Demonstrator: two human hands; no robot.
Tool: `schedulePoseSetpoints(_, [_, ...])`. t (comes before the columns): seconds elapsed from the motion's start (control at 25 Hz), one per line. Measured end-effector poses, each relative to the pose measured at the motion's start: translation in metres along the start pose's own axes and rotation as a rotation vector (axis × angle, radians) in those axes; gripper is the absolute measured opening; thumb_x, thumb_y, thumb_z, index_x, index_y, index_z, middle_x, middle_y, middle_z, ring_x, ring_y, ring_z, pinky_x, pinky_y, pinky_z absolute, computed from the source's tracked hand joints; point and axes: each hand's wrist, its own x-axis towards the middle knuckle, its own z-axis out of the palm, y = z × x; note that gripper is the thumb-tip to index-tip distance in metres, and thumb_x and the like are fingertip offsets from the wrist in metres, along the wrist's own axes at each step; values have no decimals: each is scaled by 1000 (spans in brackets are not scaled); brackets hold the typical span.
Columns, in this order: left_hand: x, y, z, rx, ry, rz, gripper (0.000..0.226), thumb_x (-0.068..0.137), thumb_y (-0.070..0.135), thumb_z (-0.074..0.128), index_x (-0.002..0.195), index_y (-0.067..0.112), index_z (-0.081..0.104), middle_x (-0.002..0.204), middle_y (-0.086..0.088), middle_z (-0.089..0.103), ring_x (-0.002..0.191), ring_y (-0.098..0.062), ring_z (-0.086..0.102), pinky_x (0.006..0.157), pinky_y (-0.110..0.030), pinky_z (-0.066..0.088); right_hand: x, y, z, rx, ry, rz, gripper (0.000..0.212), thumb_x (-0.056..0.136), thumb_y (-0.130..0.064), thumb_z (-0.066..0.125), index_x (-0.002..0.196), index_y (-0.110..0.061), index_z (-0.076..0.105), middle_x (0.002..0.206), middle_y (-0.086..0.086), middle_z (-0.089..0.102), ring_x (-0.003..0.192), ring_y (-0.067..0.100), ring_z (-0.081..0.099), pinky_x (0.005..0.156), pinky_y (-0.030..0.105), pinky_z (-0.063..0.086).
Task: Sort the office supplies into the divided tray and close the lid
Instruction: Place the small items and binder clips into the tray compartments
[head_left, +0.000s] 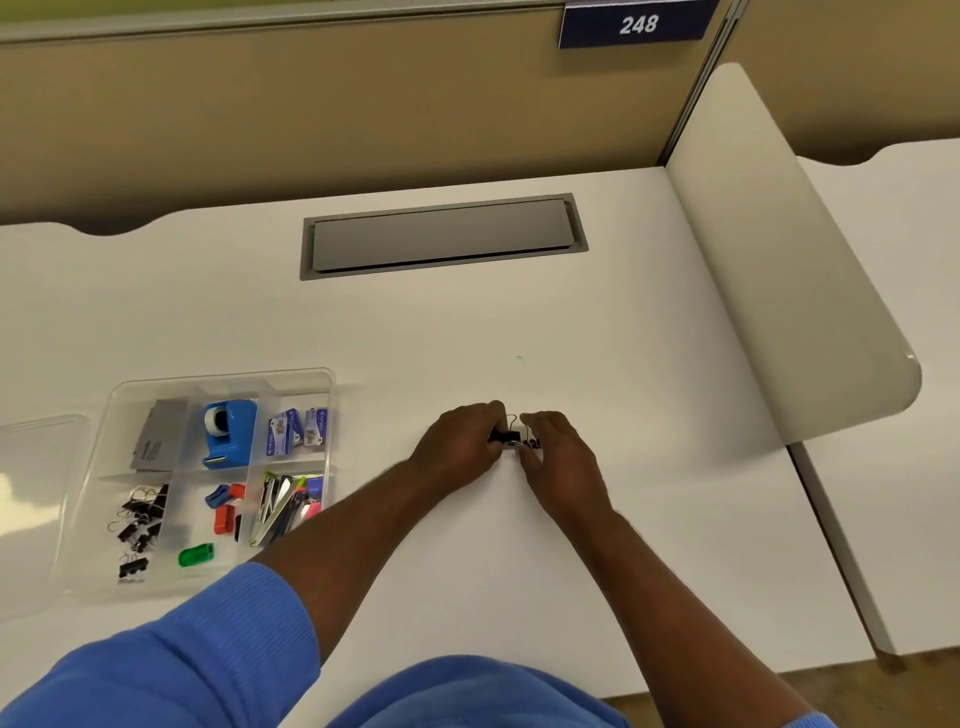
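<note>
A: Clips where?
B: Black binder clip (506, 435) pinched in curled fingers of left hand (460, 441); smaller clip (533, 443) just right of it, gripped by curled fingers of right hand (558, 457) (wire loops barely legible).
A: Room around?
B: Worktop (519, 322) stretching ahead of the fingers to a grey hatch (444, 236). Divided tray (223, 378) well to their left, uncovered.
A: Hidden?
B: Lid (41, 467) farther left, cut by the frame edge; clip undersides covered by fingers.
</note>
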Motion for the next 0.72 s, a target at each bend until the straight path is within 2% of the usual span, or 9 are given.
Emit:
schedulePoseSetpoints(0.08, [-12, -1, -3, -54, 24, -22, 21, 84, 25, 65, 95, 33, 49, 83, 11, 64, 77, -17, 59, 61, -28, 41, -7, -9, 2, 41, 14, -6, 39, 92, -16, 65, 131, -19, 60, 122, -6, 58, 102, 16, 64, 82, 29, 52])
schedulePoseSetpoints(0.24, [-37, -6, -14, -151, 27, -4, 55, 85, 22, 69, 134, 35, 47, 89, 14, 66, 84, -13, 62, 77, -30, 50, -21, -32, 6, 59, 28, -84, 33, 92, -17, 68, 125, -21, 64, 112, -8, 61, 95, 13, 65, 79, 31, 55])
schedulePoseSetpoints(0.36, [-57, -13, -24, -234, 98, 15, 39, 87, 16, 68, 124, 25, 63, 94, 11, 68, 86, -10, 61, 83, -30, 50, -32, -49, 12, 70, 55, -173, 24, 92, -16, 69, 115, -24, 69, 104, -12, 64, 93, 9, 63, 76, 28, 54])
schedulePoseSetpoints(0.44, [-74, -21, -34, -264, 152, 17, 29, 87, 12, 66, 115, 20, 67, 103, 6, 70, 90, -12, 63, 85, -32, 51, -37, -65, 19, 76, 42, -210, 25, 92, -17, 70, 115, -26, 70, 105, -13, 65, 95, 8, 63, 77, 28, 53])
schedulePoseSetpoints(0.56, [-103, -41, -50, -285, 216, 10, 23, 86, 9, 62, 104, 22, 68, 101, 8, 69, 87, -9, 62, 80, -28, 51, -41, -94, 36, 66, 48, -268, 25, 91, -20, 72, 115, -28, 70, 105, -15, 67, 96, 8, 62, 78, 23, 50])
schedulePoseSetpoints(0.72, [-134, -80, -76, -288, 296, -34, 19, 88, 18, 66, 102, 30, 68, 93, 18, 66, 85, 1, 61, 78, -19, 51, -42, -137, 65, 58, 63, -349, 30, 89, -14, 74, 114, -29, 70, 108, -14, 70, 99, 8, 63, 81, 20, 48])
